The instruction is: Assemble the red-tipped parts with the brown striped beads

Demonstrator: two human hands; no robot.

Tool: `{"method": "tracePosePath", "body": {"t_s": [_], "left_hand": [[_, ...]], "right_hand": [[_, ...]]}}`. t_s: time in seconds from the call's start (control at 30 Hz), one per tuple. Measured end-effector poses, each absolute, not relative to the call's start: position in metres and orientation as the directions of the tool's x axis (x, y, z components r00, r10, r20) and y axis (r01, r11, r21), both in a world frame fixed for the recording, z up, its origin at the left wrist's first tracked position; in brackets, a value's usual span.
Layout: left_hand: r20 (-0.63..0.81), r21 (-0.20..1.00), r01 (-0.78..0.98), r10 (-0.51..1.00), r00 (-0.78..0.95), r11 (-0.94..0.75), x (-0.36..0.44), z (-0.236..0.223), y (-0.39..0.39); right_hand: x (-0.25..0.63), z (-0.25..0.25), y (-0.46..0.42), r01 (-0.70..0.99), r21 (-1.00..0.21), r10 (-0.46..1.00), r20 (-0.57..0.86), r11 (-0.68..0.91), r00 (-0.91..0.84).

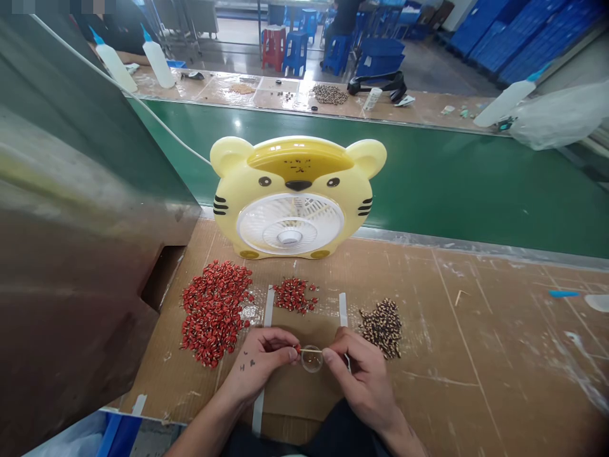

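From my remote seat, my left hand tightly pinches a tiny red bead, my right hand pinches a thin white stick nearly shut above a clear round plastic ring, both in front of the yellow tiger-shaped plastic fan.

— In the left hand?
— A tiny red piece, pinched at the fingertips, at the end of a thin pale stick.
— And the right hand?
— Pinched on that same stick, right over a clear round disc.
— Nearby?
— On brown cardboard, a big heap of red pieces, a smaller red heap, and a dark speckled heap right of the hands.
— Farther off?
— A yellow tiger-shaped fan, upright against a green conveyor belt.
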State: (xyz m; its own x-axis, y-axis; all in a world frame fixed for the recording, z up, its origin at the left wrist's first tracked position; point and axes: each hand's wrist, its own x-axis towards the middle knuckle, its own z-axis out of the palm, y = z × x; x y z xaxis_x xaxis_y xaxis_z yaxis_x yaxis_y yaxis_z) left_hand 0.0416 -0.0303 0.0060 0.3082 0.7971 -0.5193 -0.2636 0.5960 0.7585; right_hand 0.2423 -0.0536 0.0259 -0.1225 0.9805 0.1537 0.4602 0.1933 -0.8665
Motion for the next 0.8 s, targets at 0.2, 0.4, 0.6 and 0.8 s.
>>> {"method": "tracePosePath", "body": {"t_s": [0.2,0.4,0.6,0.8], "left_hand": [[-0.533,0.752,-0.258,0.79,0.304,0.607,0.039,0.003,-0.032],[-0.527,0.75,-0.263,0.789,0.315,0.606,0.038,0.0,-0.033],[-0.546,0.75,-0.24,0.782,0.3,0.616,0.037,-0.002,-0.032],[-0.541,0.753,-0.244,0.786,0.298,0.611,0.037,0.0,-0.032]], "right_hand": [[0.259,0.026,-0.05,0.511,-0.836,0.977,0.134,0.2,-0.163],[0.266,0.026,-0.044,0.656,-0.714,0.952,0.051,0.245,-0.3],[0.318,0.026,-0.023,0.816,-0.563,0.991,0.089,0.134,-0.102],[0.331,0.017,-0.013,0.891,-0.427,0.988,0.031,0.152,-0.154]]}}
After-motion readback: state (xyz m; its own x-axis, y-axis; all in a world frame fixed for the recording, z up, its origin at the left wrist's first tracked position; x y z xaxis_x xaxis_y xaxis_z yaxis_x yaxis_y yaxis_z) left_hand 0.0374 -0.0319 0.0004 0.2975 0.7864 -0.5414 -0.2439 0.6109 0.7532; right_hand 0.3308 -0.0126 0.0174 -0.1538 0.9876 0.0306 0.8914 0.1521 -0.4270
